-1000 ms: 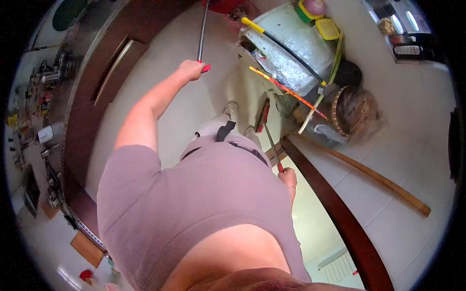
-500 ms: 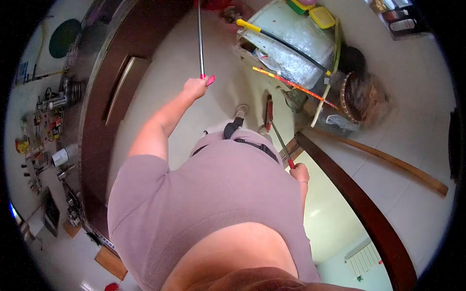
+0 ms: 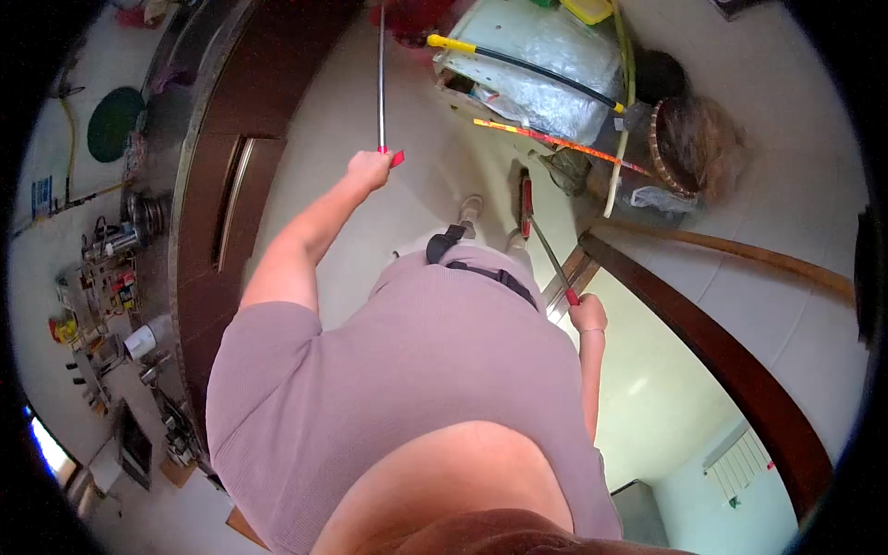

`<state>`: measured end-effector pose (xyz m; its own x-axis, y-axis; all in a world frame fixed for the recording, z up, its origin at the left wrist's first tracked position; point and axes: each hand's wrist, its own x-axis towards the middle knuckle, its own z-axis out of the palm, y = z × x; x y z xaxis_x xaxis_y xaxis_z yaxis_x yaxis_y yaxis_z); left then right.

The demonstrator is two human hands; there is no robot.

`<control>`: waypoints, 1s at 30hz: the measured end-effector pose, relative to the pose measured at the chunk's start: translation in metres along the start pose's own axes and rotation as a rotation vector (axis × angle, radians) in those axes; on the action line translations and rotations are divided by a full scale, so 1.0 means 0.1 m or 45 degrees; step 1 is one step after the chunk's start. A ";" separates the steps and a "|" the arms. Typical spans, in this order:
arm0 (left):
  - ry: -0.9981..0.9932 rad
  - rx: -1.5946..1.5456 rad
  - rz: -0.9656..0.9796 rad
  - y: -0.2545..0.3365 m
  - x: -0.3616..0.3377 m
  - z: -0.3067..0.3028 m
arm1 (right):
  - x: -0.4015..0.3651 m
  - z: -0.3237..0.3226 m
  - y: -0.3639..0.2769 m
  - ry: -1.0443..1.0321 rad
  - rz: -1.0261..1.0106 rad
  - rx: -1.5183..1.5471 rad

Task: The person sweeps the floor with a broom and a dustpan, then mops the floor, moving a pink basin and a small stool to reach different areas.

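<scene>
My left hand (image 3: 370, 170) is closed round the red end of a long metal pole (image 3: 381, 83), which stretches away toward the top edge, where its far end is out of view. My right hand (image 3: 588, 314), held low at my right side, grips the red handle end of a broom (image 3: 553, 257). The broom's red and dark head (image 3: 526, 202) is down near the floor beside my feet (image 3: 471, 207).
A dark brown cabinet (image 3: 231, 120) runs along the left. At the upper right stand a plastic-covered box (image 3: 546, 65), a black and yellow pole (image 3: 546, 73), an orange-red stick (image 3: 555, 143) and a round basket (image 3: 659, 157). A dark door frame (image 3: 703, 347) is at the right.
The surroundings have shifted in view. My right hand and the broom have moved slightly to the right. Both hands keep their holds.
</scene>
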<state>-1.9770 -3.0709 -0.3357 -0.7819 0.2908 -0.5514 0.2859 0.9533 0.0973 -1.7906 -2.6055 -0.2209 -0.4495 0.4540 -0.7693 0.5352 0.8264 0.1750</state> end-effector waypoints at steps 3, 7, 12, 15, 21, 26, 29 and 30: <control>-0.001 -0.040 -0.013 0.01 -0.20 0.02 | -0.04 0.12 0.03 0.052 0.028 0.055; -0.074 -0.073 -0.048 -0.01 -0.33 0.29 | -0.02 0.25 0.01 0.048 0.022 0.107; -0.035 -0.211 -0.173 0.05 -0.01 0.00 | 0.10 0.21 0.03 0.095 0.073 0.140; 0.176 -0.482 -0.170 0.26 -0.02 -0.26 | 0.14 0.20 0.25 0.031 0.100 0.254; 0.384 -1.496 -0.246 0.65 -0.32 -1.19 | 0.17 0.29 0.88 0.013 0.071 0.462; 0.201 -1.828 -0.376 0.78 -0.53 -1.58 | 0.12 0.39 1.64 -0.047 0.145 0.702; 0.057 -1.835 -0.384 1.00 -0.62 -1.44 | -0.07 0.35 2.16 -0.163 0.300 1.054; -0.014 -1.851 -0.408 1.16 -0.65 -1.38 | -0.10 0.38 2.39 -0.166 0.313 1.070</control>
<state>-1.9692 -2.9684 -0.1742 -0.6969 0.0637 -0.7143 -0.6879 0.2221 0.6910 -1.6317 -2.4251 -0.1948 -0.1948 0.5024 -0.8424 0.9776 0.1688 -0.1254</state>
